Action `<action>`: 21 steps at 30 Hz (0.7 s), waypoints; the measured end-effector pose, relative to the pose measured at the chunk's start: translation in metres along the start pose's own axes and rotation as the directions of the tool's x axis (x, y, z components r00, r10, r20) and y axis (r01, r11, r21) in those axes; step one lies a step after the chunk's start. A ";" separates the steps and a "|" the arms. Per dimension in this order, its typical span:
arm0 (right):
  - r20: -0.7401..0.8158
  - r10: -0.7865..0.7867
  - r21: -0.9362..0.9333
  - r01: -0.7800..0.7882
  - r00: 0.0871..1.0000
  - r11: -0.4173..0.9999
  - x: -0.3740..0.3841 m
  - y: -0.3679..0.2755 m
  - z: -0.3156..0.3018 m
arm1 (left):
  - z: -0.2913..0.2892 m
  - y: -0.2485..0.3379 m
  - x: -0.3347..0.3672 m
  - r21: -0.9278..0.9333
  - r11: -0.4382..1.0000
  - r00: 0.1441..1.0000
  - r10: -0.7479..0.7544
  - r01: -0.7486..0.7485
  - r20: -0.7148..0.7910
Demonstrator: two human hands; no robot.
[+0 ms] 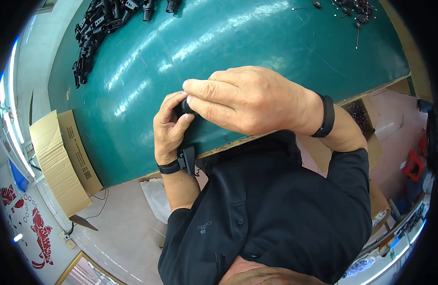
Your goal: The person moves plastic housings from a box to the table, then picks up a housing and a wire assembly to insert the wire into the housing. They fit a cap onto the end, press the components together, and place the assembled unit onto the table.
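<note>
Both my hands meet over the near edge of a green table. My left hand is curled around a small black round part, with the thumb pressed against its side. My right hand reaches across from the right and pinches the same part with its fingertips, covering most of it. A black band sits on each wrist, and the left one carries a small black clip-like device.
A heap of black plastic parts lies at the table's far left. Small dark pieces with thin wires lie at the far right. Flat cardboard boxes lean left of the table. A red stool stands at the right.
</note>
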State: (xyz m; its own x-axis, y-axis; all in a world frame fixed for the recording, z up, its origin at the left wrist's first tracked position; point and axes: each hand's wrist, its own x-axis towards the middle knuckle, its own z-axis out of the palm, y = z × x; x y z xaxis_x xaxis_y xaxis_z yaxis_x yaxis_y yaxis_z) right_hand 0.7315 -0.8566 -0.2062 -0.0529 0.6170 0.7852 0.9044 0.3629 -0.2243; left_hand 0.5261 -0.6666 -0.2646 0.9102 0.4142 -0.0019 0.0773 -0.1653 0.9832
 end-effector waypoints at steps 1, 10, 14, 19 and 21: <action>0.001 -0.002 0.002 0.002 1.000 1.000 0.000 0.000 0.001 | 0.001 0.001 0.000 0.005 1.000 1.000 0.005 -0.005 0.000; -0.024 0.070 0.012 -0.070 0.997 0.997 0.000 -0.001 0.005 | 0.005 0.008 0.003 0.015 0.997 0.997 0.077 -0.077 0.023; -0.046 0.093 -0.015 -0.094 0.995 0.995 -0.001 -0.001 0.002 | 0.006 0.013 0.005 0.000 0.996 0.996 0.086 -0.086 0.037; -0.026 0.108 -0.012 -0.108 0.994 0.994 -0.002 -0.004 0.003 | 0.006 0.013 0.004 -0.003 0.996 0.996 0.088 -0.088 0.031; -0.021 0.106 -0.013 -0.106 0.994 0.994 -0.002 -0.004 0.004 | 0.006 0.013 0.004 -0.012 0.997 0.996 0.081 -0.081 0.030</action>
State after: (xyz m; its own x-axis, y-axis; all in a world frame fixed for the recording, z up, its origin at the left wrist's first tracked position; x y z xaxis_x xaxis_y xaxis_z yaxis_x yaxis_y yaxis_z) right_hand 0.7258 -0.8567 -0.2094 0.0524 0.6369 0.7692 0.9104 0.2860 -0.2988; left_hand 0.5334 -0.6721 -0.2533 0.9251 0.3727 0.0725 -0.0014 -0.1875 0.9823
